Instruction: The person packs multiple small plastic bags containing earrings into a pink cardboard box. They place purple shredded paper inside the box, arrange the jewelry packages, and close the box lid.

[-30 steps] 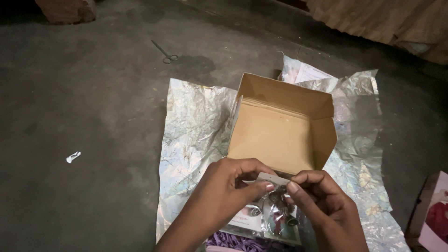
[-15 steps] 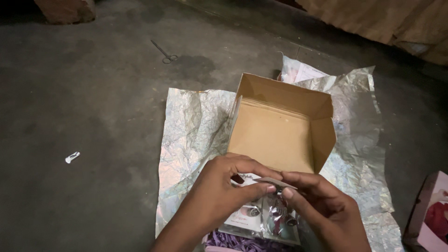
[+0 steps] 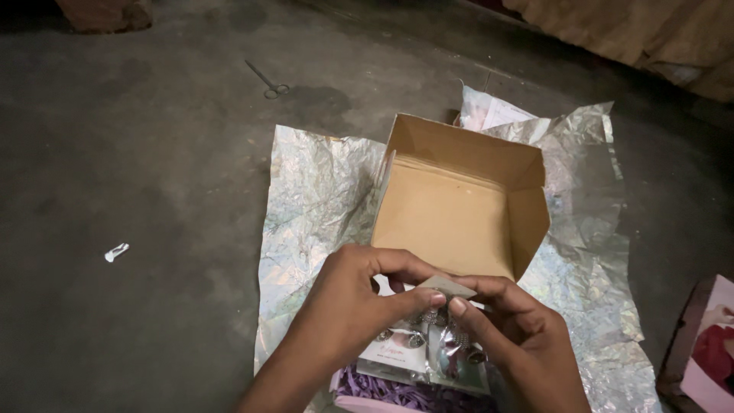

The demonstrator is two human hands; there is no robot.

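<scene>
Lifted slightly, both the left hand (image 3: 359,302) and right hand (image 3: 508,325) pinch a clear earring packet (image 3: 432,336) before the brown box (image 3: 459,203).

A matt brown cardboard box (image 3: 459,206) is seen on crinkled, glossy silver wrapping paper (image 3: 317,199); a shiny clear plastic packet (image 3: 440,352) is noted, and the rough grey floor (image 3: 138,168).

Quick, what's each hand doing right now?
Left hand: closed, pinching the packet.
Right hand: closed, pinching the same packet's top.
</scene>
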